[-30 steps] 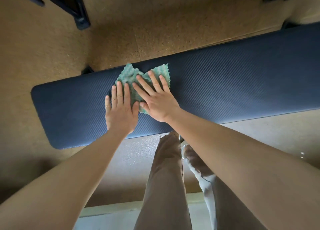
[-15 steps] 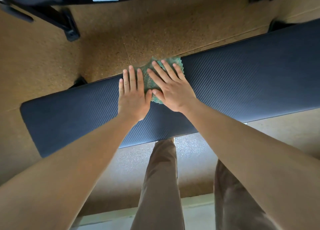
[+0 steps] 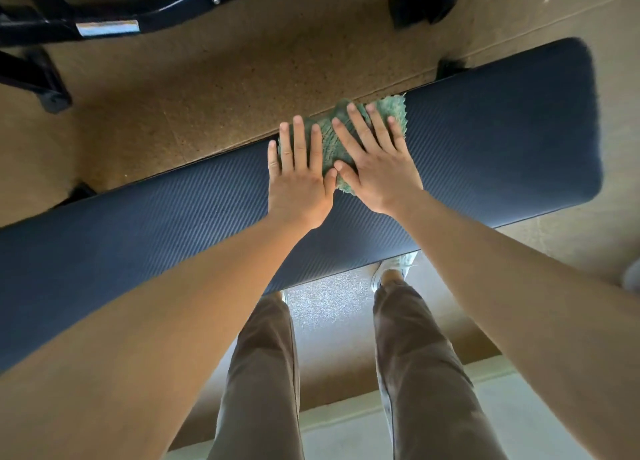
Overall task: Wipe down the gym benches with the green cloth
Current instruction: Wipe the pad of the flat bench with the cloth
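Green cloth (image 3: pixel 341 137) lies at the far edge of the dark blue table (image 3: pixel 485 141), centre of the frame. We press our left hand (image 3: pixel 298 186) and right hand (image 3: pixel 375 169) flat on it, fingers spread wide, gripping nothing.

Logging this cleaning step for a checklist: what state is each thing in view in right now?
Fuzzy green cloth: bunched, pressed flat at the bench's far edge.
Dark blue ribbed padded bench: lying flat, pad bare apart from the cloth.
Left hand: open, palm down, fingers on the cloth.
Right hand: open, fingers spread, pressing the cloth.
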